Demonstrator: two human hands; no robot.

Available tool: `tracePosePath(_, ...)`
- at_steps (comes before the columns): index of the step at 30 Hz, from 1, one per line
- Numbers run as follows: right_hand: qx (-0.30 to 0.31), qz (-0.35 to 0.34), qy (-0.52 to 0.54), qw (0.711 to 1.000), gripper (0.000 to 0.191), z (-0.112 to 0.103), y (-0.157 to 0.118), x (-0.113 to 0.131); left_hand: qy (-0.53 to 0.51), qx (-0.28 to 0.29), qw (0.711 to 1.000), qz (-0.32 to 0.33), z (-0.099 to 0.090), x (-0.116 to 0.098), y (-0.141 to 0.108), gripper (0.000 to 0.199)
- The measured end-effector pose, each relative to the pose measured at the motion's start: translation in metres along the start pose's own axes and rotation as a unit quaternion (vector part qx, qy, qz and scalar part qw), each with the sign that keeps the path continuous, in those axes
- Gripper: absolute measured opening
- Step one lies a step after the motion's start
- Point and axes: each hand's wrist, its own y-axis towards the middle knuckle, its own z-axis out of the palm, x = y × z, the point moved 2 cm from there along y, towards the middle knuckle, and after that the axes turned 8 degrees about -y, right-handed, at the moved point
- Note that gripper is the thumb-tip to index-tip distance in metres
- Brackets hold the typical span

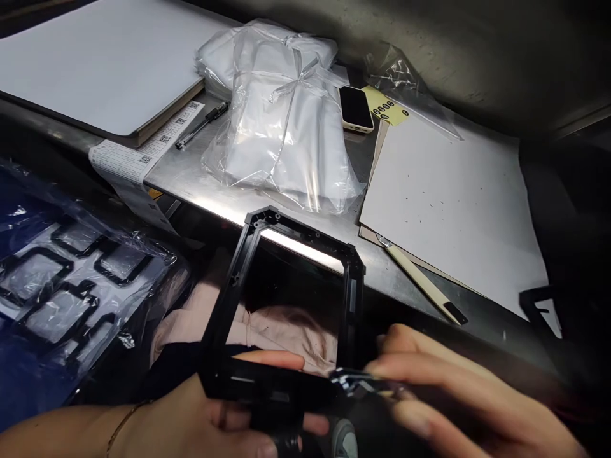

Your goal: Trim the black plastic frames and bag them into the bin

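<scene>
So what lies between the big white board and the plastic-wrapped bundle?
A pen on the metal bench, and printed paper partly under the board; the head view shows it.

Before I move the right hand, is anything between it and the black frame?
Only the shiny metal item that the right hand holds, at the near right corner of the black frame. Blur hides whether they touch; nothing else visible intervenes.
</scene>
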Motion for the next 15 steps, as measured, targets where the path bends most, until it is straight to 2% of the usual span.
tracePosePath(3,-0.126,0.1,-0.006,0.987,0.011,-0.013,-0.003,-0.016,0.019,-0.017,1.0,-0.018,0.0,-0.002,0.0,0.043)
tracePosePath(5,-0.146,0.135,-0.004,0.98,0.013,-0.015,-0.005,-0.025,0.022,-0.02,0.999,-0.016,0.001,-0.003,0.0,0.042)
tracePosePath(7,-0.122,0.161,0.027,0.979,0.016,-0.011,-0.008,-0.034,0.013,-0.018,1.0,-0.001,0.001,-0.003,0.002,0.04)
tracePosePath(11,-0.031,0.216,0.161,0.963,0.02,0.008,-0.01,-0.04,-0.011,-0.008,1.0,0.024,0.003,0.0,0.01,0.04)
tracePosePath(15,-0.047,0.241,0.2,0.949,0.018,0.016,-0.009,-0.036,-0.048,-0.021,0.999,0.012,0.0,0.003,0.013,0.04)
